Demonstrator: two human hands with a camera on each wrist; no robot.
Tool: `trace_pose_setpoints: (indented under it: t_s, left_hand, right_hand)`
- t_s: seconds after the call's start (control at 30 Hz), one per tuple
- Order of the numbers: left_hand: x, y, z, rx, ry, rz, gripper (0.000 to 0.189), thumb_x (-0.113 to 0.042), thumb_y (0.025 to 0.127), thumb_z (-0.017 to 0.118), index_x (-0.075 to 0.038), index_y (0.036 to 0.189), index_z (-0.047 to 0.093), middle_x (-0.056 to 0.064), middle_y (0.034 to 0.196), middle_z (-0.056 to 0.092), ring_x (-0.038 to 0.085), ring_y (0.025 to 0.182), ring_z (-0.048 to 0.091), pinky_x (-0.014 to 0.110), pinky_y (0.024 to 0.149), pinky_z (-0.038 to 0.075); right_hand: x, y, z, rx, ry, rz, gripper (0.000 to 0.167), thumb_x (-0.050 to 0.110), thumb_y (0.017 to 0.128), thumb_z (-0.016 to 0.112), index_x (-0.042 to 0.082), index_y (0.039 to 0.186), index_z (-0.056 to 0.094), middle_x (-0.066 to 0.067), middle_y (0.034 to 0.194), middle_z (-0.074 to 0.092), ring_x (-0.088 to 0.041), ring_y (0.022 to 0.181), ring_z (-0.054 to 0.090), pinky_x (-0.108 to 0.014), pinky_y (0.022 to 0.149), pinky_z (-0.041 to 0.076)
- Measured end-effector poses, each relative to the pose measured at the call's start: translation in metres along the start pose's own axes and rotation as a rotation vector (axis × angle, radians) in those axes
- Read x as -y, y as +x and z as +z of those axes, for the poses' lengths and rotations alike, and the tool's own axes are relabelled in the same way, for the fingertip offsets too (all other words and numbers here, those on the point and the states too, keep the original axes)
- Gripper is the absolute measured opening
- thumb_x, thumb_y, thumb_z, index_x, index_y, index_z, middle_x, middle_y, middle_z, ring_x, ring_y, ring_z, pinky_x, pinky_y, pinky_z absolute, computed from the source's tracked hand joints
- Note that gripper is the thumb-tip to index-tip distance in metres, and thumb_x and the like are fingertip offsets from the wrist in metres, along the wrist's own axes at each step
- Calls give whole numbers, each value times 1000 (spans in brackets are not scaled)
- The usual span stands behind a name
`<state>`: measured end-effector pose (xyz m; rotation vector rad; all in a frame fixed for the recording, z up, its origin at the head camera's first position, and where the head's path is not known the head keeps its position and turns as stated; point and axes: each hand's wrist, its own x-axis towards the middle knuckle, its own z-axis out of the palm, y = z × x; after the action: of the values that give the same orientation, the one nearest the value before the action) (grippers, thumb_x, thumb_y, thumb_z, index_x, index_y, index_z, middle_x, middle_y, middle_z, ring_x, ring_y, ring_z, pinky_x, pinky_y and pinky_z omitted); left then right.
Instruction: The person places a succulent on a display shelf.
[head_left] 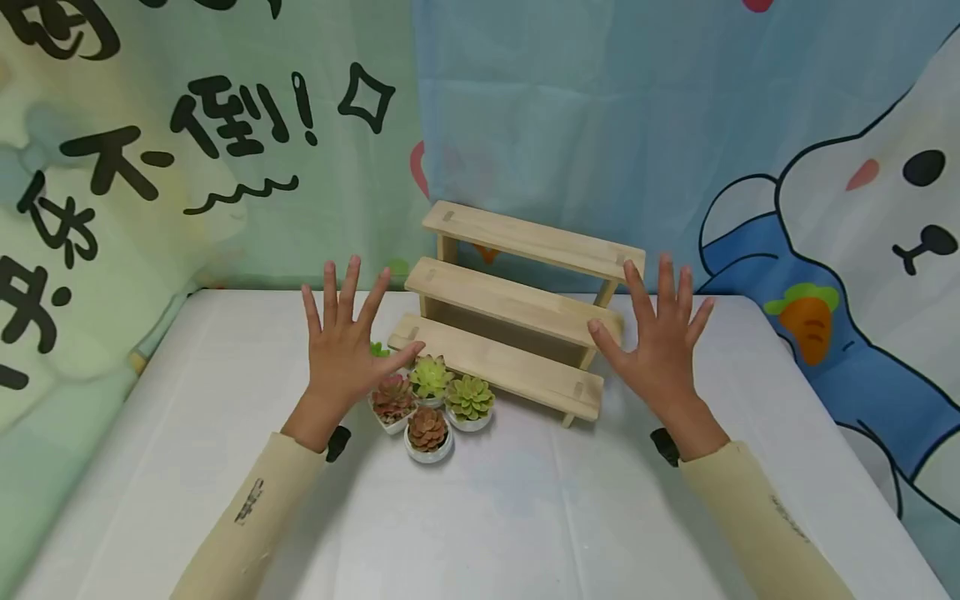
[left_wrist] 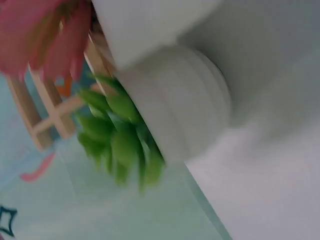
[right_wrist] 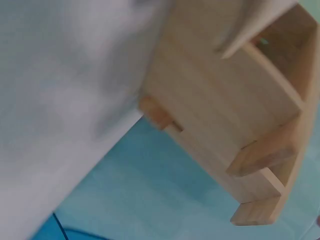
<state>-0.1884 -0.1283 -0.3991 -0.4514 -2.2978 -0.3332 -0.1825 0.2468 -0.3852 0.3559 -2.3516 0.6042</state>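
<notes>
My left hand [head_left: 343, 354], fingers spread and straight, is over the left side of a group of small potted succulents and holds nothing. Its thumb overlaps the group in the head view. A reddish succulent [head_left: 393, 400], a brown one [head_left: 427, 430] and two green rosettes [head_left: 431, 379] [head_left: 470, 398] stand in white pots. Another bright green succulent [left_wrist: 120, 135] shows large in the left wrist view, mostly hidden behind the hand in the head view. My right hand [head_left: 663, 358], also spread and holding nothing, is beside the right end of a three-tier wooden shelf [head_left: 517, 304].
The shelf's bare tiers step up toward the back, set at a slant on the white table [head_left: 480, 517]. A printed cloth backdrop [head_left: 570, 125] hangs behind the table. In the right wrist view the shelf's wooden side [right_wrist: 210, 100] shows close up.
</notes>
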Motion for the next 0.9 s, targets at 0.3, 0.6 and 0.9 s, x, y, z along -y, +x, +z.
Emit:
trace_pose_setpoints:
  t_s: [0.3, 0.6, 0.9]
  left_hand:
    - [30, -22, -14, 34, -119, -100, 73, -28, 83, 72, -9, 145, 40, 20, 151, 34, 42, 142, 27, 63, 108, 27]
    - [39, -44, -18, 320, -571, -421, 75, -19, 88, 71, -1, 148, 32, 25, 150, 29, 45, 134, 35, 64, 104, 30]
    - [44, -58, -11, 472, -948, -618, 82, -3, 89, 69, 2, 152, 17, 27, 156, 17, 48, 138, 31, 62, 105, 32]
  right_hand:
    - [-4, 6, -9, 170, 392, 355, 73, 7, 91, 61, -2, 152, 23, -25, 159, 12, -43, 145, 13, -67, 110, 19]
    - [-2, 6, -8, 247, 496, 631, 64, 21, 102, 50, 0, 154, 20, -24, 153, 28, -39, 136, 37, -40, 107, 39]
    - [-5, 3, -2, 319, 553, 726, 59, 28, 101, 52, -2, 148, 33, -25, 139, 42, 13, 77, 52, -10, 71, 49]
